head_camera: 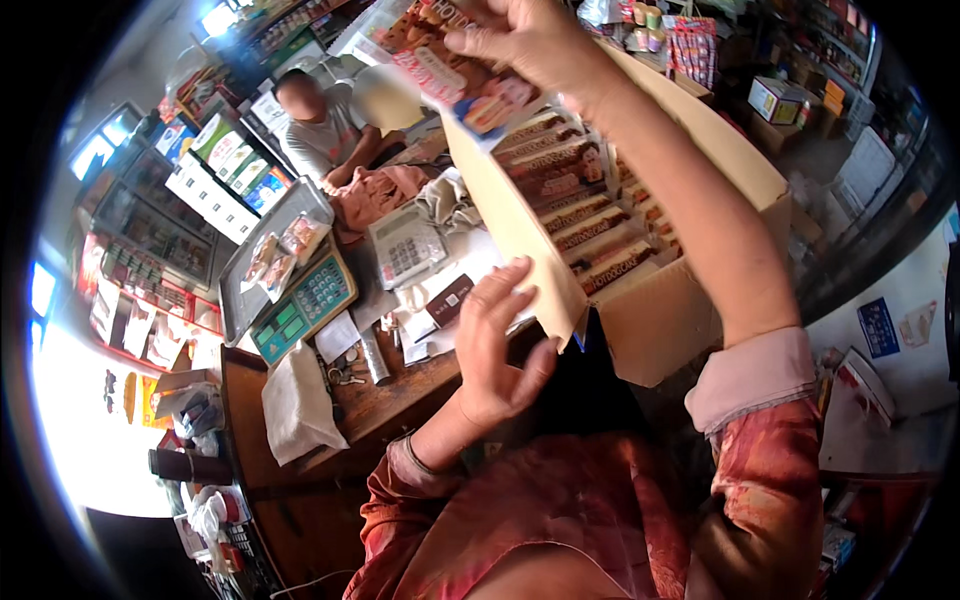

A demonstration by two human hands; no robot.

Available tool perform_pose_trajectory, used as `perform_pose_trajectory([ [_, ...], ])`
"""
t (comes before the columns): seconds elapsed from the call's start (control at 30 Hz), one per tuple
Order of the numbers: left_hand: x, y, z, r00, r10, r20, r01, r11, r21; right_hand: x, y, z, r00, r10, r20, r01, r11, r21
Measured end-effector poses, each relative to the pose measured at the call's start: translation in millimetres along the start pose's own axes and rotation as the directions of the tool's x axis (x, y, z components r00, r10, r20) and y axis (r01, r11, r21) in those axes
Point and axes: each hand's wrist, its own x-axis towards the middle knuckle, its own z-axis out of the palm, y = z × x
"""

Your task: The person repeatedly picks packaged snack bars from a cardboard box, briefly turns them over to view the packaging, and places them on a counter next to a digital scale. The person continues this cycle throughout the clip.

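My right hand is raised at the top, above the carton. Its thumb and fingers pinch a printed clear packet of snack cakes. Below my right forearm stands an open cardboard carton, filled with rows of similar wrapped snacks. My left hand is beside the carton's near left corner, fingers apart and nothing visibly held. Its fingertips are at the edge of the raised cardboard flap; whether they touch it I cannot tell.
A wooden counter carries a calculator, a price scale with several packets on its tray, a white cloth-like item, keys and papers. Behind it sits a person, forearms by a pink cloth.
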Motion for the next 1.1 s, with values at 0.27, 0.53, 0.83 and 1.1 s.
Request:
perform_pose_trajectory([
  [0.27,-5,11,50,0.98,0.127,0.151,-0.147,0.981,0.129,-45,-7,-77,0.886,0.289,0.363,0.174,0.518,-0.837],
  [0.53,-14,5,64,0.971,0.19,0.143,-0.222,0.94,0.258,-58,69,-70,0.743,0.46,0.487,0.178,0.565,-0.805],
  [0.83,-20,-3,70,0.967,0.235,0.1,-0.254,0.916,0.31,-62,114,-33,0.725,0.346,0.595,0.318,0.599,-0.735],
  [1.1,-23,-5,70,0.962,0.246,0.115,-0.27,0.913,0.305,-75,112,-33,0.693,0.278,0.665,0.533,0.424,-0.732],
])
